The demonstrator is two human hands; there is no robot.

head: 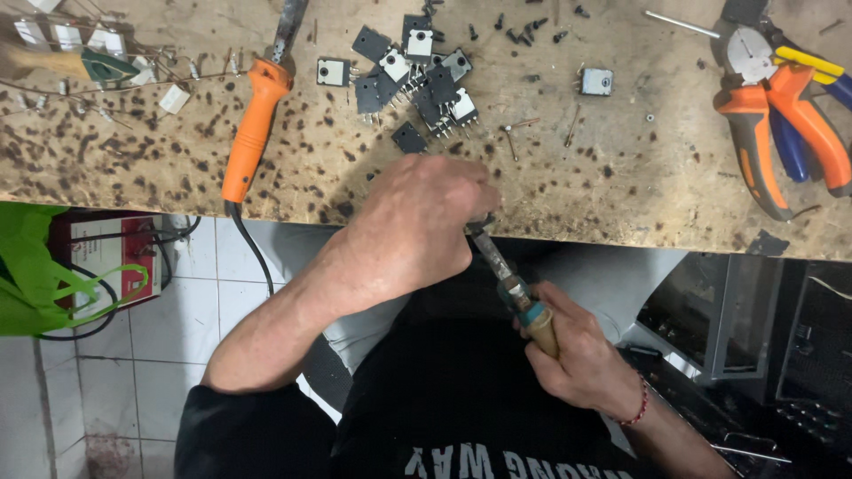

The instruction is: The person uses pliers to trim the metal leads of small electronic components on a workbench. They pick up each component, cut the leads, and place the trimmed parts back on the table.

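Observation:
My left hand [417,226] is curled shut at the near edge of the wooden bench [621,177], pinching something small that its fingers hide. My right hand [577,355] grips the wooden handle of a screwdriver [519,297], its metal shaft angled up and left so the tip meets the fingers of my left hand. Both hands hover over my lap, just below the bench edge. Just beyond my left hand, a pile of black and grey transistors [417,75] lies on the bench.
An orange-handled soldering iron [253,124] lies left of the pile, its cable hanging off the edge. Orange and blue pliers [781,115] sit at the right. Small screws [524,31] and a loose component [596,82] are scattered. A green bag [35,275] hangs at left; dark metal chassis [754,328] stands at right.

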